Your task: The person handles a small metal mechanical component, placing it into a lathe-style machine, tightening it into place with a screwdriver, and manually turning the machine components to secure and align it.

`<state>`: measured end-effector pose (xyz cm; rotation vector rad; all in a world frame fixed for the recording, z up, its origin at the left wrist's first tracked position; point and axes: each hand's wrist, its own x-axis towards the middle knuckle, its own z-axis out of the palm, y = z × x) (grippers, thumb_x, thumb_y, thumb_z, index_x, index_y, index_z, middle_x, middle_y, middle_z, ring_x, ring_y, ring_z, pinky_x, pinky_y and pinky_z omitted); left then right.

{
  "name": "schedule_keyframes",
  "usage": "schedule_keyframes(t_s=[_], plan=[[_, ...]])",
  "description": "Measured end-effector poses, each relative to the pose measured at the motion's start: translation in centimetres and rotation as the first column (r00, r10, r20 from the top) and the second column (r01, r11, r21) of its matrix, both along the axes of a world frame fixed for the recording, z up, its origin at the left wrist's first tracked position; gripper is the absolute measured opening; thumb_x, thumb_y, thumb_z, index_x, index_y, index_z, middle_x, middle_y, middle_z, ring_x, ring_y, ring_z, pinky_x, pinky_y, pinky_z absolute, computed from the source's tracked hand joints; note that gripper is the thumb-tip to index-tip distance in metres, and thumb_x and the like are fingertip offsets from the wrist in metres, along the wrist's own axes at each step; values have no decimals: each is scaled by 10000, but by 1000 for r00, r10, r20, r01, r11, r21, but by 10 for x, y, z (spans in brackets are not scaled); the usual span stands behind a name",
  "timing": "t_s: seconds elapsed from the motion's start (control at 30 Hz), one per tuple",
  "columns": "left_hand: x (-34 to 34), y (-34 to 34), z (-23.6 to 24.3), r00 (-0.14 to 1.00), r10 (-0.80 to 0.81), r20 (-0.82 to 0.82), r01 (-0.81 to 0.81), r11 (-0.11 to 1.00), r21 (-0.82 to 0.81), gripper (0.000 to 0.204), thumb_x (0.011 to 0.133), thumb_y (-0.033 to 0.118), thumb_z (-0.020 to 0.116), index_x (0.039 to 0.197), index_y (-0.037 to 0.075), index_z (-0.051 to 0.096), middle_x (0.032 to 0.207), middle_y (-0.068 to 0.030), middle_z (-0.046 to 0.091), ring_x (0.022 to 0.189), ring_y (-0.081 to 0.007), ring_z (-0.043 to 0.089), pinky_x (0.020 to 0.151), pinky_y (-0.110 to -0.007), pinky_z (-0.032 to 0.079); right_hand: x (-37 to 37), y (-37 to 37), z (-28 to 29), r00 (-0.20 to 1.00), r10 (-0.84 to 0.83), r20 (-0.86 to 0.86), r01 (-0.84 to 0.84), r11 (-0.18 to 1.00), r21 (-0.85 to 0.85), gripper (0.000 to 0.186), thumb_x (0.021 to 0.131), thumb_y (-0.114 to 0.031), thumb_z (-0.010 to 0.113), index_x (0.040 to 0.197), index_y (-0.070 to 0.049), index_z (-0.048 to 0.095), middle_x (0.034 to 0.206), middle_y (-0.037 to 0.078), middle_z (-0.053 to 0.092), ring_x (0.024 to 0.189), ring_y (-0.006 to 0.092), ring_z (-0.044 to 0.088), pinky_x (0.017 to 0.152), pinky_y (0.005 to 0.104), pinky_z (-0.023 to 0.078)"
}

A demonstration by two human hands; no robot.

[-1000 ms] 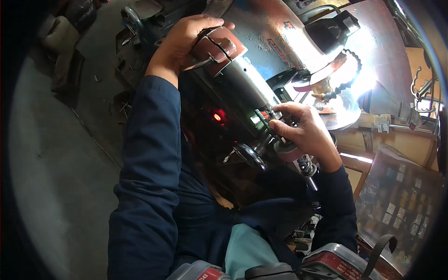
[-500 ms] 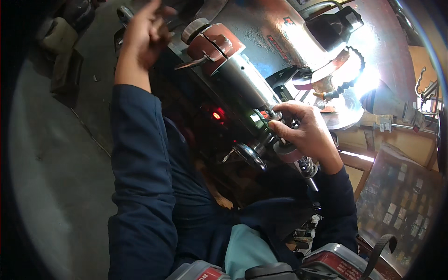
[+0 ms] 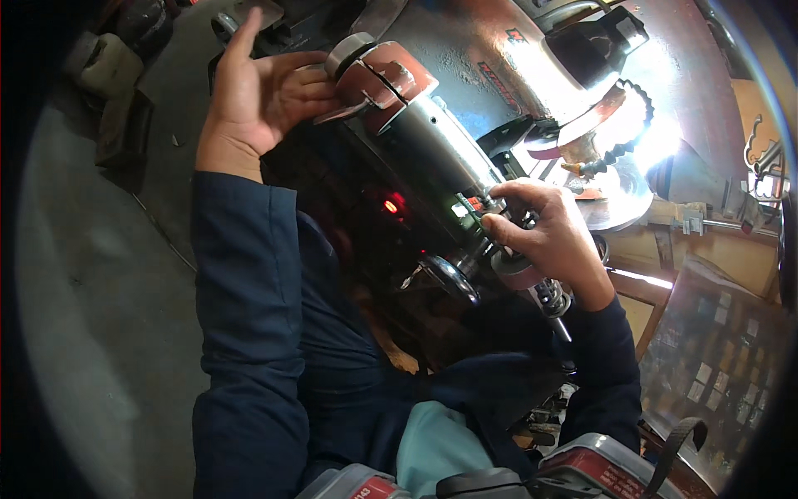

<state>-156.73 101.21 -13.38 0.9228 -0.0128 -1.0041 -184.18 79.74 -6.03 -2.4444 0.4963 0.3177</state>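
A steel cylinder [image 3: 447, 141] runs slantwise through a split red clamp housing [image 3: 391, 79] on a machine. At the housing's far end is a round metal knob [image 3: 347, 55]. My left hand [image 3: 266, 100] is open beside that knob, palm toward it and thumb up; its fingertips reach the knob's edge and look to be touching it. My right hand [image 3: 549, 233] is closed at the near end of the cylinder, thumb and forefinger around a small part that the fingers mostly hide. Just below this hand sit a reddish-grey disc [image 3: 517, 273] and a thin metal shaft [image 3: 559, 320].
A lever [image 3: 342, 113] sticks out of the housing. A chrome handwheel [image 3: 449, 279] is below the cylinder. A bright work lamp [image 3: 594, 50] shines over a grinding wheel guard [image 3: 586, 125] at right. A parts case [image 3: 706, 366] stands at far right; a plastic jug [image 3: 112, 66] is on the floor.
My left hand has come down and right toward the knob, its fingers now spread out rather than blurred and curled. The right hand keeps its grip in nearly the same place.
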Motion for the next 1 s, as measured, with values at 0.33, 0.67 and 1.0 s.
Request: schedule_keyframes(t_s=[0.33,0.67,1.0], plan=[[0,-64,-39,999,3,38,19,833,-552,624,994,411,620,1462,16,494,1313,-199,646,1165,-321,673,959,-449,584,2,3,1,999,-36,-24,37,999,32,450,859,-325,817,1171,-16,722,1111,168,708,1004,285,682,909,399,541],[16,-45,-29,996,-76,-50,67,986,-155,388,982,174,644,1330,22,562,1165,-99,665,938,-271,725,773,-408,628,5,4,-1,998,-53,-33,54,998,26,427,857,-299,811,1169,-21,724,1118,167,713,1015,286,677,929,399,528],[14,-49,-40,998,-14,54,31,941,-336,255,927,89,671,1172,28,641,1131,-111,713,933,-215,707,850,-340,592,7,7,-1,1000,-12,8,12,1000,-20,392,839,-276,808,1113,-7,727,969,147,718,898,287,674,853,393,526]])
